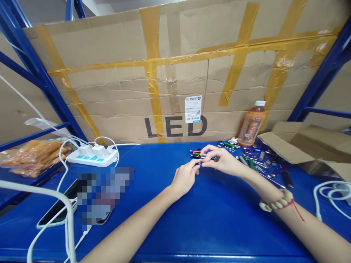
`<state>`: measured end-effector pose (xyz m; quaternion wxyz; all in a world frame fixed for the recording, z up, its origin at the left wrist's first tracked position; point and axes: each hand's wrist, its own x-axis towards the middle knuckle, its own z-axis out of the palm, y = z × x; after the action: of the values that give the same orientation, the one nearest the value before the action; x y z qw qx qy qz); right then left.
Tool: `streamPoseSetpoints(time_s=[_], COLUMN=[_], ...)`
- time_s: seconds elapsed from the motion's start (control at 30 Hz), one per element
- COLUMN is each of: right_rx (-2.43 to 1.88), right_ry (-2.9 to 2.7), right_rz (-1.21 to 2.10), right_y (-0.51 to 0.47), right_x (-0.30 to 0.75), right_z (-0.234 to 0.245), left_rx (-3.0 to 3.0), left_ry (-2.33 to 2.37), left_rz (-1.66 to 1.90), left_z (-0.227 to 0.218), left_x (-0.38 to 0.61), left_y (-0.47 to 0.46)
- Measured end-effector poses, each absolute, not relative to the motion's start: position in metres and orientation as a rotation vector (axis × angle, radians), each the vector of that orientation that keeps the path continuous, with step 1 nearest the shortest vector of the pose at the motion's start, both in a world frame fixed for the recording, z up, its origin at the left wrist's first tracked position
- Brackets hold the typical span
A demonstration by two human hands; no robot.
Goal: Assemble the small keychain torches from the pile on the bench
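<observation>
My left hand (pixel 185 178) is closed around a slim blue pen (pixel 197 164), most of it hidden by the fingers. Thumb and forefinger of my right hand (pixel 221 160) pinch together at the pen's right end, where a small dark and silvery part shows; its exact form is too small to make out. Both hands meet just above the blue table. Right behind the fingertips lie several pens (pixel 195 156) side by side, with black, green and red barrels, partly covered by my right hand.
Loose pens and pen parts (pixel 256 160) are scattered at the right, near an orange drink bottle (pixel 251 124) and an open cardboard box (pixel 307 146). At the left are a white power strip (pixel 93 159), phones (pixel 59 204) and cables. A large carton (pixel 123 91) stands behind the blue table (pixel 208 219).
</observation>
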<state>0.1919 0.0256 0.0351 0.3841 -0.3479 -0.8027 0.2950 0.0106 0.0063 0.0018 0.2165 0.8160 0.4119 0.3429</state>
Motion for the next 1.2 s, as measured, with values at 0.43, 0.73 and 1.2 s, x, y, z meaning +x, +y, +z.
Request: streamPoseSetpoints(time_s=[0.43, 0.73, 1.2], right_rx=[-0.904, -0.920, -1.024], right_ry=[-2.121, -2.106, -2.035], right_rz=[0.779, 0.724, 0.862], right_y=[0.029, 0.027, 0.027], right_x=[0.192, 0.185, 0.182], right_z=[0.027, 0.022, 0.022], left_rx=[2.277, 2.298, 2.281], left_ry=[1.242, 1.235, 1.246], left_rz=[0.804, 0.858, 0.862], left_z=[0.000, -0.001, 0.003], left_x=[0.009, 0.008, 0.010], left_y=[0.006, 0.005, 0.002])
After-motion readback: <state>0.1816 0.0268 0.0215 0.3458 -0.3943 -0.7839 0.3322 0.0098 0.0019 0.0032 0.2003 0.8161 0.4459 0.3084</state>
